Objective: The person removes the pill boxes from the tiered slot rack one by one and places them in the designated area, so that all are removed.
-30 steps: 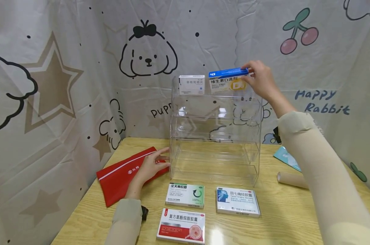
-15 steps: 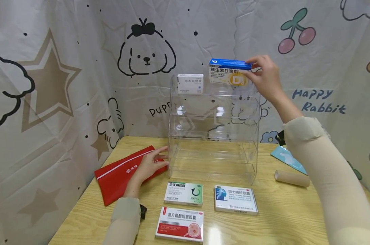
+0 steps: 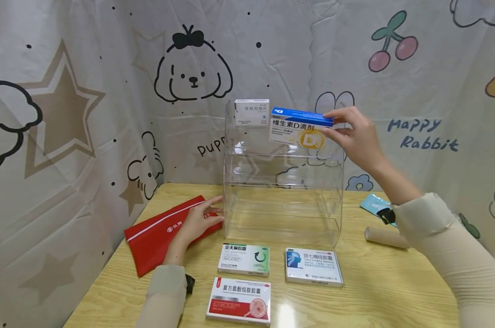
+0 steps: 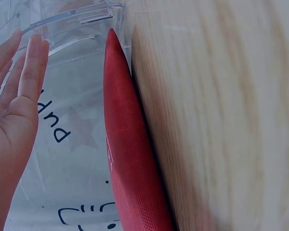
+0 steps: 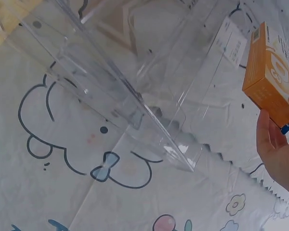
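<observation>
Blue-topped and pale yellow on its face, the vitamin D box (image 3: 300,129) is held in the air in front of the upper tier of the clear acrylic rack (image 3: 284,182), just right of and a little lower than the small white box (image 3: 252,111) that sits on the rack's top shelf. The right hand (image 3: 355,136) pinches the vitamin D box by its right end, thumb and fingers (image 3: 333,122) curled round the corner; the right wrist view shows the box's orange end (image 5: 272,79) against the palm, with the rack's slanted clear shelves beside it.

The left hand (image 3: 198,221) rests low on the counter (image 3: 395,291), fingers (image 3: 212,202) straight and relaxed, touching the rack's left wall near its base and lying over the red pouch (image 3: 157,232). In the left wrist view the flat palm (image 4: 14,91) lies against the clear wall, the pouch's edge (image 4: 127,159) just beside it.

Three more boxes lie flat on the counter in front of the rack: a green-and-white box (image 3: 244,258), a blue-and-white box (image 3: 313,266) to its right, and a red-and-white box (image 3: 239,299) nearest the person. To the right, a cardboard tube (image 3: 384,237) lies near a teal packet (image 3: 372,205). A cartoon-printed cloth (image 3: 87,91) hangs behind.
</observation>
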The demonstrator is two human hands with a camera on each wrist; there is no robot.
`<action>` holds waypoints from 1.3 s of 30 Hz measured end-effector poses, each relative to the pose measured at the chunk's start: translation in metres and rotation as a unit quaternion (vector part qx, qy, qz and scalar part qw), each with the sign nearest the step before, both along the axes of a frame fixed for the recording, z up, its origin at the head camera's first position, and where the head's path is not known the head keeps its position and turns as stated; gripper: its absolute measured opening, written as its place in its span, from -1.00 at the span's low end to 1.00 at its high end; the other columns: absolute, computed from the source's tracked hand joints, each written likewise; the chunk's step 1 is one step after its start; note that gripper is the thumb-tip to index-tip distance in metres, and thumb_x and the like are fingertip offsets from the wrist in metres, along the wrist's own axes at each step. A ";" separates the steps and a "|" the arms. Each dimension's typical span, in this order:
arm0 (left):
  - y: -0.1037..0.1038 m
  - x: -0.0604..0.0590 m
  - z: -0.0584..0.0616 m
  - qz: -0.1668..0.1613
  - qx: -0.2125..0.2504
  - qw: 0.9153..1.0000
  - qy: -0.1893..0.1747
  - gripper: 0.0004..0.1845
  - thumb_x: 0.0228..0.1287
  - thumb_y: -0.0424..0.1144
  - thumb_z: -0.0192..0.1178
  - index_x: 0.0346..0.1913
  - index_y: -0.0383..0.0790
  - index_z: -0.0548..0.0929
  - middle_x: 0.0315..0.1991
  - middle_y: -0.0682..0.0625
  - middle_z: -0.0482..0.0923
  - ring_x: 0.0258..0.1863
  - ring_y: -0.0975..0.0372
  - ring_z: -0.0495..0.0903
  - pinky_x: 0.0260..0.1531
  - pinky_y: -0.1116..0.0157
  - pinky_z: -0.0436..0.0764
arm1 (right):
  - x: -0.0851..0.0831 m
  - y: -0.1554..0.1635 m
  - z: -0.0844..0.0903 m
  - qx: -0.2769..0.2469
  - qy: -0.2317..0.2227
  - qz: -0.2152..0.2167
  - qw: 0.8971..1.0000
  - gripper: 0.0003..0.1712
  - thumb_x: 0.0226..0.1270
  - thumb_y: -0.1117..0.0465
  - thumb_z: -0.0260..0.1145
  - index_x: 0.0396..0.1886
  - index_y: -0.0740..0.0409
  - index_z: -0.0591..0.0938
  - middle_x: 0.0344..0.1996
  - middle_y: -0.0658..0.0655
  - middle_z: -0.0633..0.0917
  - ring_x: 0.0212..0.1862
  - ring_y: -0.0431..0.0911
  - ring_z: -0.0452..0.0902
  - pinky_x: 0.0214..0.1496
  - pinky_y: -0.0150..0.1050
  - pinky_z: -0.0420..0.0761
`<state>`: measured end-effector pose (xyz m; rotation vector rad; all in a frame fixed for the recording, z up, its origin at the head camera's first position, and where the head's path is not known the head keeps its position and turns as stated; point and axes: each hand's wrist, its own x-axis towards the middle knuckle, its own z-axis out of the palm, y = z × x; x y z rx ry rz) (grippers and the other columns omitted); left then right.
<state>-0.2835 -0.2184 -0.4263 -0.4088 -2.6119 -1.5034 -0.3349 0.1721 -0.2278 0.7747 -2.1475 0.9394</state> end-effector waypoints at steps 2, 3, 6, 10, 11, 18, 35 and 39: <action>0.000 0.000 -0.001 0.001 0.001 1.000 -0.002 -0.32 0.22 -0.31 0.34 0.41 -0.10 0.39 0.33 -0.16 0.47 0.18 -0.10 0.59 0.12 0.10 0.64 | 0.009 0.001 -0.009 -0.002 0.001 0.018 1.000 -0.65 0.28 0.33 0.33 0.06 0.28 0.60 -0.07 0.22 0.56 -0.08 -0.52 0.41 -0.05 -0.75 0.50; 0.000 0.000 -0.001 0.001 0.002 1.000 -0.004 -0.32 0.22 -0.31 0.34 0.41 -0.09 0.39 0.34 -0.15 0.46 0.19 -0.10 0.58 0.12 0.10 0.64 | 0.013 0.001 -0.013 -0.002 0.002 0.027 1.000 -0.66 0.27 0.36 0.34 0.05 0.29 0.60 -0.07 0.23 0.56 -0.08 -0.52 0.41 -0.06 -0.76 0.49; -0.001 0.000 -0.003 0.002 0.003 1.000 -0.006 -0.32 0.22 -0.32 0.33 0.41 -0.09 0.39 0.35 -0.15 0.45 0.19 -0.11 0.58 0.12 0.12 0.64 | 0.026 0.003 -0.025 -0.006 -0.006 0.053 0.999 -0.65 0.23 0.43 0.35 0.03 0.30 0.61 -0.07 0.22 0.57 -0.08 -0.48 0.43 -0.06 -0.76 0.50; -0.001 0.001 -0.002 0.000 0.005 1.000 -0.003 -0.32 0.21 -0.33 0.34 0.41 -0.13 0.39 0.33 -0.18 0.46 0.17 -0.12 0.59 0.10 0.13 0.65 | 0.040 0.007 -0.040 -0.005 -0.018 0.077 0.997 -0.63 0.19 0.50 0.35 0.02 0.31 0.61 -0.08 0.20 0.58 -0.06 -0.45 0.44 -0.04 -0.73 0.52; -0.001 0.001 -0.001 0.001 0.006 1.000 -0.004 -0.32 0.21 -0.33 0.34 0.40 -0.13 0.39 0.32 -0.19 0.47 0.17 -0.12 0.60 0.10 0.13 0.65 | 0.043 0.009 -0.045 -0.002 -0.018 0.080 0.997 -0.63 0.17 0.51 0.36 0.01 0.32 0.61 -0.09 0.20 0.58 -0.06 -0.45 0.44 -0.04 -0.72 0.53; 0.000 0.001 0.002 0.001 0.007 1.000 -0.004 -0.32 0.21 -0.35 0.34 0.41 -0.16 0.39 0.32 -0.20 0.47 0.16 -0.11 0.60 0.11 0.11 0.64 | 0.065 0.021 -0.073 0.021 -0.023 0.110 0.993 -0.58 0.07 0.59 0.38 -0.03 0.32 0.60 -0.09 0.19 0.60 -0.06 -0.54 0.48 -0.09 -0.63 0.62; 0.002 0.000 0.001 0.007 0.000 1.000 -0.004 -0.33 0.22 -0.33 0.34 0.40 -0.15 0.40 0.24 -0.23 0.54 0.15 -0.10 0.61 0.10 0.10 0.65 | 0.136 0.040 -0.132 0.034 -0.115 0.150 0.981 -0.56 0.08 0.53 0.42 -0.07 0.08 0.61 -0.14 0.02 0.61 -0.06 -0.45 0.54 -0.18 -0.46 0.71; 0.002 0.001 0.002 0.007 -0.008 1.000 0.000 -0.33 0.22 -0.32 0.33 0.40 -0.15 0.40 0.18 -0.25 0.58 0.14 -0.09 0.62 0.14 0.03 0.62 | 0.146 0.042 -0.148 0.033 -0.137 0.168 0.976 -0.57 0.11 0.51 0.40 -0.06 0.06 0.61 -0.15 -0.01 0.62 -0.05 -0.44 0.55 -0.21 -0.43 0.72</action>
